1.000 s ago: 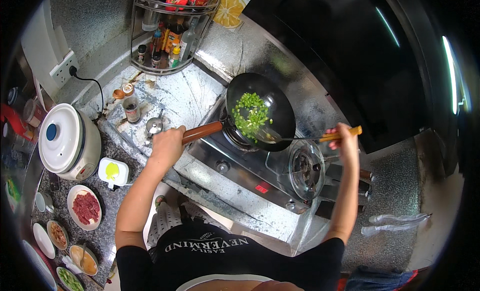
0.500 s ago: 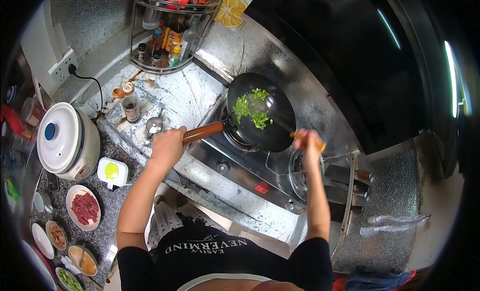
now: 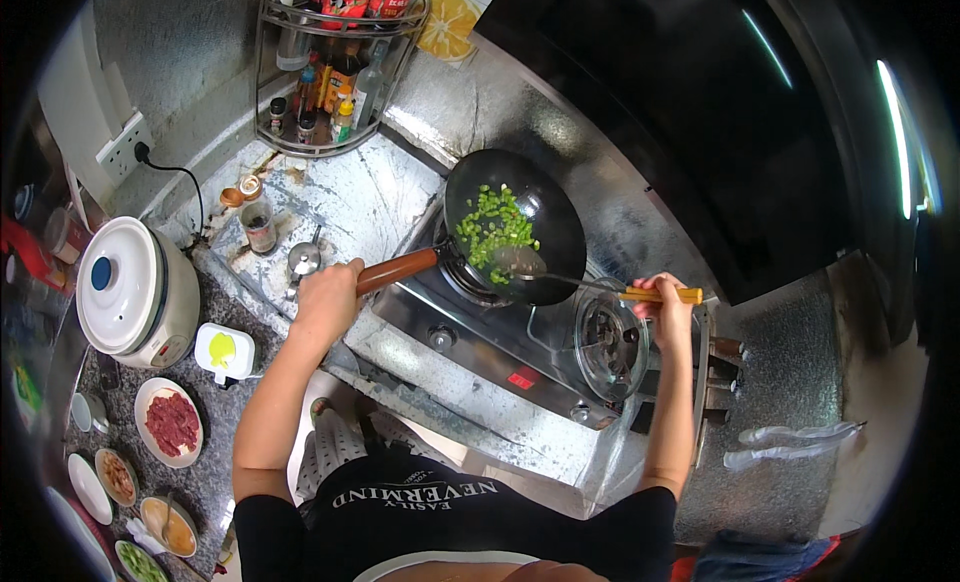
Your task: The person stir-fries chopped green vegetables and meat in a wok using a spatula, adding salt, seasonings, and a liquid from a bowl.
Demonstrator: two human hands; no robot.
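Over the left burner of the gas stove sits a black wok (image 3: 553, 227). My left hand (image 3: 329, 300) is wrapped round its brown wooden handle (image 3: 398, 271). Chopped green pepper pieces (image 3: 494, 222) lie loosely spread across the wok's left and lower part. My right hand (image 3: 664, 307) grips the yellow handle of a metal ladle (image 3: 521, 263) near its far end. The ladle's bowl rests down in the wok, touching the lower edge of the green pieces. Beneath the ladle's shaft stands a round glass lid or bowl (image 3: 612, 342) on the right burner.
A white rice cooker (image 3: 130, 282), a white lidded box (image 3: 225, 352) and a plate of raw sliced meat (image 3: 169, 424) stand on the left counter with several small bowls. Left of the wok are a glass jar (image 3: 258, 229) and a metal-lidded pot (image 3: 304, 259). A condiment rack (image 3: 330, 147) fills the corner.
My right hand has moved right and slightly down, and the ladle now reaches across into the wok. The green pieces have shifted from separate clumps into one looser spread.
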